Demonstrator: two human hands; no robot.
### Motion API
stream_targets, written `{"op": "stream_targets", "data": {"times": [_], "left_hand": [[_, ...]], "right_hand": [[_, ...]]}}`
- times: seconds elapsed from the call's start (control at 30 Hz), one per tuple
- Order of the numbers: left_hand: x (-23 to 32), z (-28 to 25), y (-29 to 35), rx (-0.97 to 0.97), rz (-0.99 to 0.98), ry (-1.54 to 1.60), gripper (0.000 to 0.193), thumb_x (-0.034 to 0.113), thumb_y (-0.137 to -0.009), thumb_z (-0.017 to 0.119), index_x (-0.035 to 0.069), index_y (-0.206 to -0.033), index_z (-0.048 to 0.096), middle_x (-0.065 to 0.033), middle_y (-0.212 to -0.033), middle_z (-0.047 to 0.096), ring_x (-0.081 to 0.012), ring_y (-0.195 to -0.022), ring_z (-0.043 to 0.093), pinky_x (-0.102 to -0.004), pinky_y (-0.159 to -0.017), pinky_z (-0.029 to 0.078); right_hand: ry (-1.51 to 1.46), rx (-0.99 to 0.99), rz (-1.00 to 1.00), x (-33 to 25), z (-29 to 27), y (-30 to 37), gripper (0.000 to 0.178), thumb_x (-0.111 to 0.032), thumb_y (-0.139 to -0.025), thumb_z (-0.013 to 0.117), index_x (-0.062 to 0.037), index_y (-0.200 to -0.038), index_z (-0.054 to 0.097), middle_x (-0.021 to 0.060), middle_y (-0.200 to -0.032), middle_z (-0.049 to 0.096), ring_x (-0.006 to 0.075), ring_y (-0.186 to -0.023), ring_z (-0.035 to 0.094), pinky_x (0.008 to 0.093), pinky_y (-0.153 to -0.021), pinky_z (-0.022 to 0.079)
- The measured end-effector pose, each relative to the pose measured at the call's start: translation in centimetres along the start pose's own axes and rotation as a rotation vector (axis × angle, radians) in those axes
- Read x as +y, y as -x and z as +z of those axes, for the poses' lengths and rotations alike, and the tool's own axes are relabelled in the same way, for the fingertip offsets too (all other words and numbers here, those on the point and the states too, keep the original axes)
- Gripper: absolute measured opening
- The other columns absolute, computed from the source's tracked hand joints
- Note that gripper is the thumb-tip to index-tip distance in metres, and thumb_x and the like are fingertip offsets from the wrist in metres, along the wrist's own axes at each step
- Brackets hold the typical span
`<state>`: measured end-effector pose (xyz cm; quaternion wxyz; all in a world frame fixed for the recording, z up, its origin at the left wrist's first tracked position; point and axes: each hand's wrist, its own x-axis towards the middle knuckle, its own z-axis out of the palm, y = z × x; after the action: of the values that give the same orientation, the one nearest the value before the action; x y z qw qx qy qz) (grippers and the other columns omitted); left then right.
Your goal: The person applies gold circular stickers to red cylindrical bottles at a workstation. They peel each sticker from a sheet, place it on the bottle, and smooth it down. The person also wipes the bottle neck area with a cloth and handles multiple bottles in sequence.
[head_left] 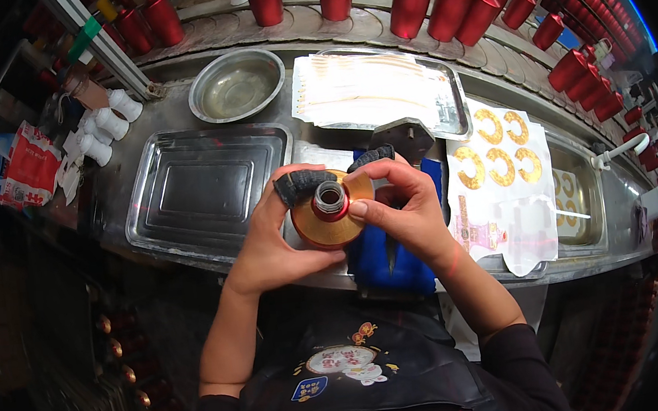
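Note:
A bottle (311, 227) with a gold shoulder, a red collar and a bare threaded neck stands mouth-up between my hands. My left hand (268, 240) wraps round its left side, thumb along the near edge and a black-covered index finger at the far left. On the right, my right hand (402, 202) has its thumb and index finger bent together against the gold shoulder, close to the neck; another black finger cover shows behind. Whether a separate gold piece lies under those fingertips, I cannot tell. Beneath the hands is a blue padded rest (387, 259), partly covered by them.
Gold C-shaped decals (501, 163) lie on a white sheet to the right, beside a sink (591, 218). Behind are a metal bowl (205, 98), a bright sheet stack (365, 89) and a flat tray (151, 188). Red bottles (412, 4) line the conveyor; white bottles (108, 124) stand left.

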<state>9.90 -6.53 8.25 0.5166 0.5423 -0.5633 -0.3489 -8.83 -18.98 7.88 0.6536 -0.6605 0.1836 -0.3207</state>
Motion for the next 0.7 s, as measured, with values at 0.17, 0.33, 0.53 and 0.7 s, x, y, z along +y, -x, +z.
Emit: {"op": "stream_targets", "data": {"times": [0.17,0.33,0.53,0.7], "left_hand": [[0.2,-1.9,-0.9,-0.187,-0.066,0.443,0.092,0.002,-0.059,0.09,0.003,-0.143,0.05,-0.0129,-0.152,0.045,-0.0238,-0.136,0.049,-0.0394,-0.112,0.04],[1.6,-0.8,-0.1,-0.027,-0.194,0.346,0.069,0.006,-0.073,0.08,0.0,-0.138,0.056,-0.0116,-0.144,0.054,-0.0209,-0.129,0.054,-0.0367,-0.111,0.04],[2.2,-0.1,-0.5,0.039,-0.214,0.299,0.062,0.009,-0.078,0.074,-0.001,-0.137,0.057,-0.0126,-0.142,0.055,-0.0205,-0.126,0.055,-0.0367,-0.108,0.043],[2.3,0.3,-0.6,0.072,-0.167,0.233,0.061,0.014,-0.078,0.078,0.001,-0.134,0.058,-0.0117,-0.13,0.059,-0.0199,-0.119,0.058,-0.0342,-0.103,0.045]], "right_hand": [[0.006,0.054,-0.009,-0.4,0.0,0.2,0.033,-0.007,-0.092,0.07,0.0005,-0.123,0.063,0.004,-0.107,0.064,0.0031,-0.071,0.061,0.0162,-0.062,0.048],[-0.037,0.121,0.151,-1.0,0.7,1.4,0.033,-0.013,-0.094,0.065,-0.0011,-0.125,0.063,-0.0029,-0.091,0.061,-0.0006,-0.059,0.046,0.016,-0.054,0.036],[0.049,0.031,0.208,-1.4,0.5,1.2,0.037,-0.009,-0.086,0.075,-0.0013,-0.12,0.061,-0.0021,-0.099,0.062,-0.0034,-0.06,0.044,0.0142,-0.056,0.035],[-0.138,0.009,0.3,-1.4,0.0,-0.1,0.036,-0.011,-0.085,0.077,-0.0009,-0.116,0.06,-0.0028,-0.101,0.06,-0.0038,-0.059,0.043,0.0156,-0.054,0.033]]}}
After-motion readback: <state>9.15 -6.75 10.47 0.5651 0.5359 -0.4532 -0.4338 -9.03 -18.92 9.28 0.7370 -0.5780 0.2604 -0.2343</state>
